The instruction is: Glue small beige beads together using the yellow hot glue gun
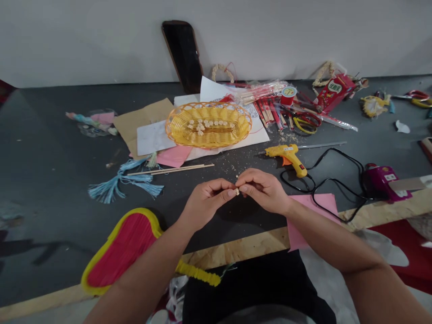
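Note:
My left hand (209, 198) and my right hand (262, 188) meet over the table's front part. Their thumbs and forefingers pinch a small cream-coloured knobbly piece (237, 191) between them. Fingers cover most of it, so its exact kind is unclear. Beyond the hands lies a yellow woven basket (209, 140) with several small cream flower-like pieces (216, 123) inside. Under my left forearm rests a red fan-shaped piece (126, 245) with a yellow border and a yellow handle (199, 273) that juts past the table edge.
Right of my hands lies a yellow glue gun (286, 155) with a looping black cord (332, 186). Thin sticks (182, 169) and a blue tassel (118, 182) are on the left. Behind are scissors (307, 123), a thread spool (288, 96) and a leaning phone (184, 54).

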Tool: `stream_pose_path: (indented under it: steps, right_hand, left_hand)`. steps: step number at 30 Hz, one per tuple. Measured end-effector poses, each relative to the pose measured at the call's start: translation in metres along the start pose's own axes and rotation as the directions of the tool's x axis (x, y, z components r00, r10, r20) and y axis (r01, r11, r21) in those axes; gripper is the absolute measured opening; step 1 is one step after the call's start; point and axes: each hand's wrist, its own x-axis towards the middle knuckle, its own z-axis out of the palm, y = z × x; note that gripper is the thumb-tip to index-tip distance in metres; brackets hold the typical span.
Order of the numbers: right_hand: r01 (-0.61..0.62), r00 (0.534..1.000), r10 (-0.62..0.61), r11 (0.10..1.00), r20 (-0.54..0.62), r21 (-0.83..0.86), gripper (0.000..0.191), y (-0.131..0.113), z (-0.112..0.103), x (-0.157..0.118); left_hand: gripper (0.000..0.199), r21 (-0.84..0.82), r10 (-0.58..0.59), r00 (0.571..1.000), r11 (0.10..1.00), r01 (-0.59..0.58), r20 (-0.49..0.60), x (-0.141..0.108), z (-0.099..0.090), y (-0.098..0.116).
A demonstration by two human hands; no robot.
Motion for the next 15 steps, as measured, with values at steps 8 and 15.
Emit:
stream_pose_path:
  steps: [8,15]
  right_hand:
    - [0.139,0.99,-0.133,0.983,0.053,-0.116,0.009,-0.0037,-0.0032,0.0046]
    - [0.186,0.982,-0.177,0.968,0.068,-0.166,0.01,-0.0002,-0.0027,0.0047]
  left_hand:
    - [0.02,0.196,0.05,0.998,0.98,-0.042,-0.032,-0.0013,0.0003,0.0052]
    - [0.019,0.222,0.059,0.997,0.974,-0.047,-0.045,-0.0014,-0.0003,0.0052]
